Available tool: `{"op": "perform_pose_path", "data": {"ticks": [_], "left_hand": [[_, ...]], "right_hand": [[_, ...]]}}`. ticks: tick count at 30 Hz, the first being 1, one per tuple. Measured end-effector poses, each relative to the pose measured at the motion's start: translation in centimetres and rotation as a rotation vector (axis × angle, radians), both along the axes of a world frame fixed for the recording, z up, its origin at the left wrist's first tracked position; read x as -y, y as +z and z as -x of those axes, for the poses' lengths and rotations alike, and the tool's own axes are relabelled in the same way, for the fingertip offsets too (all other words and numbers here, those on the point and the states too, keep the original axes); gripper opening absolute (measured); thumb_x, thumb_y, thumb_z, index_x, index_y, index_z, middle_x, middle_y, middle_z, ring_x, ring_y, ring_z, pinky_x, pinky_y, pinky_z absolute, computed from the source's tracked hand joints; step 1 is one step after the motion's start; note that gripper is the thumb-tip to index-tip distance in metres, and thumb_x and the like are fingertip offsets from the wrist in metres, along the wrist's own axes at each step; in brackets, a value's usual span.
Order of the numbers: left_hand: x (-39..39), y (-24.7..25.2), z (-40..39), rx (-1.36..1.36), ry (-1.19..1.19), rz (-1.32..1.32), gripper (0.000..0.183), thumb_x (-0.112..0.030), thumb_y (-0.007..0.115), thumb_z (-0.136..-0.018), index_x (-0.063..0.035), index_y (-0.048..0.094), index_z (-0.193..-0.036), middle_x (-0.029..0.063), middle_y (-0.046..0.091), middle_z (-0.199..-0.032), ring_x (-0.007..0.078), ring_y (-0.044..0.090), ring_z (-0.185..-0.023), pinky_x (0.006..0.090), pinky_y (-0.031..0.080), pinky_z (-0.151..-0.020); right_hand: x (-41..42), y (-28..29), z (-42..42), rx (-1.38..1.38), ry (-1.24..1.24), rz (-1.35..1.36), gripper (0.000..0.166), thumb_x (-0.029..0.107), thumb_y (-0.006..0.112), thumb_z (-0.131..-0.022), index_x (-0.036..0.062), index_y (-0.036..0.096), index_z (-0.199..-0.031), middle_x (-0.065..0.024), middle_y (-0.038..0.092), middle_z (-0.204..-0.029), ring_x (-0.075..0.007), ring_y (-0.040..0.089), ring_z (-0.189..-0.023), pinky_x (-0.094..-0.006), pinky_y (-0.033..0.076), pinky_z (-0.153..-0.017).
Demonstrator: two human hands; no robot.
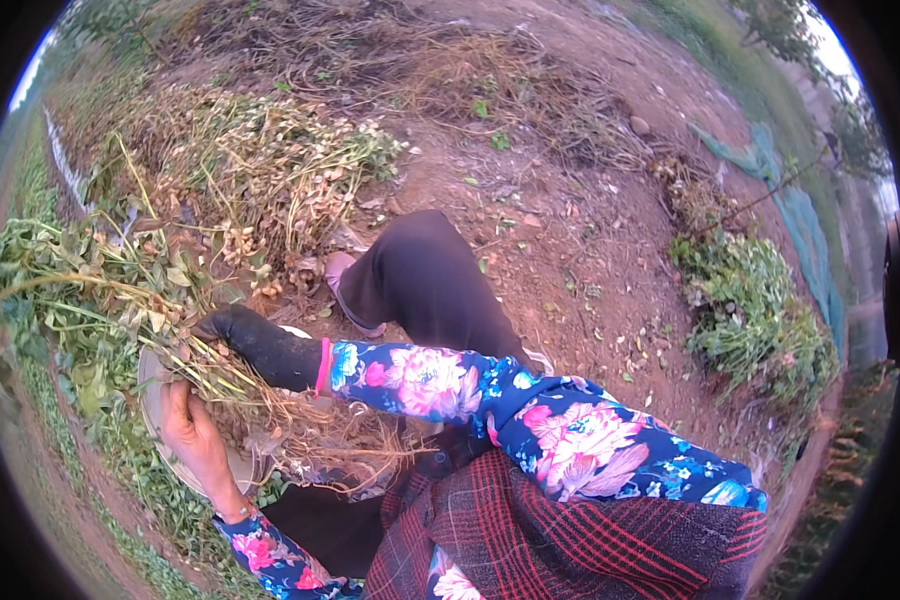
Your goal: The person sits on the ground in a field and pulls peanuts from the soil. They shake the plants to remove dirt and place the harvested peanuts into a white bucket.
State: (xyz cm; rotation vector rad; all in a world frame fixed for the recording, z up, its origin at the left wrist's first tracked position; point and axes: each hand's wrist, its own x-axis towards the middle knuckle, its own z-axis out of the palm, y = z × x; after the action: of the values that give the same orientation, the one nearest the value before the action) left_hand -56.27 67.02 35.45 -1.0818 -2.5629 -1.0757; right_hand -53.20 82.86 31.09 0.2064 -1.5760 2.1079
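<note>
A bundle of uprooted peanut plants lies across a pale round basin, its leafy tops to the left and its tan roots towards my lap. My right hand, in a dark soiled glove, reaches over from the right and is closed around the stems. Below the stems is my bare left hand, over the basin's near side. Its fingertips pass out of sight behind the bundle. Roots and my right sleeve hide much of the basin's inside.
A heap of drying peanut plants, some pods showing, lies ahead to the left. Withered stalks spread beyond. Greener plants and green netting are at the right. My bent knee rises above bare soil.
</note>
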Motion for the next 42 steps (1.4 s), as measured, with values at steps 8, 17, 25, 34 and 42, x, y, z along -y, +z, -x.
{"op": "perform_pose_path", "data": {"ticks": [8, 17, 25, 34, 42], "left_hand": [[5.3, -13.0, 8.9, 0.132, 0.036, 0.283, 0.018, -0.005, 0.049, -0.085, 0.0022, 0.056, -0.100, 0.0134, 0.061, -0.086, 0.0235, 0.057, -0.076, 0.0311, 0.045, -0.070], [2.2, -10.3, 5.7, 0.297, 0.051, 0.183, 0.017, 0.000, 0.050, -0.080, 0.0013, 0.056, -0.095, 0.0165, 0.060, -0.090, 0.0292, 0.058, -0.084, 0.0338, 0.044, -0.076], [6.6, -11.7, 4.7, 0.244, 0.143, 0.184, 0.015, -0.002, 0.056, -0.076, -0.0026, 0.059, -0.091, 0.0154, 0.061, -0.086, 0.0294, 0.060, -0.081, 0.0338, 0.047, -0.072], [8.0, -12.6, 5.7, 0.340, 0.248, 0.150, 0.019, -0.001, 0.057, -0.075, -0.0043, 0.058, -0.094, 0.0144, 0.060, -0.085, 0.0294, 0.060, -0.079, 0.0345, 0.046, -0.069], [8.5, -16.9, 8.8, 0.341, 0.229, 0.309, 0.017, -0.004, 0.058, -0.073, -0.0061, 0.058, -0.090, 0.0149, 0.058, -0.083, 0.0341, 0.057, -0.078, 0.0399, 0.045, -0.067]], "right_hand": [[-6.3, 2.6, -0.7, 0.019, -0.023, 0.413, 0.014, 0.011, 0.052, -0.075, 0.0018, 0.054, -0.065, -0.0006, 0.053, -0.061, -0.0092, 0.043, -0.056, -0.0260, 0.038, -0.054], [-22.5, 3.2, -18.8, 0.082, -0.680, -0.119, 0.034, 0.025, 0.037, -0.095, 0.0019, 0.051, -0.115, -0.0061, 0.053, -0.113, -0.0168, 0.046, -0.107, -0.0320, 0.032, -0.096], [-41.0, -4.5, -22.3, 0.633, -1.249, -0.474, 0.031, 0.007, 0.055, -0.080, -0.0032, 0.054, -0.109, -0.0075, 0.062, -0.092, -0.0170, 0.057, -0.078, -0.0294, 0.045, -0.072], [-26.8, -9.6, -6.8, 0.714, -0.406, -0.327, 0.027, 0.011, 0.060, -0.080, 0.0018, 0.056, -0.105, -0.0041, 0.058, -0.090, -0.0101, 0.054, -0.077, -0.0226, 0.045, -0.067], [-18.3, -26.8, 7.2, 1.152, -0.134, -0.114, 0.030, 0.028, 0.066, -0.073, -0.0007, 0.061, -0.081, -0.0061, 0.059, -0.068, -0.0143, 0.054, -0.058, -0.0300, 0.044, -0.051]]}}
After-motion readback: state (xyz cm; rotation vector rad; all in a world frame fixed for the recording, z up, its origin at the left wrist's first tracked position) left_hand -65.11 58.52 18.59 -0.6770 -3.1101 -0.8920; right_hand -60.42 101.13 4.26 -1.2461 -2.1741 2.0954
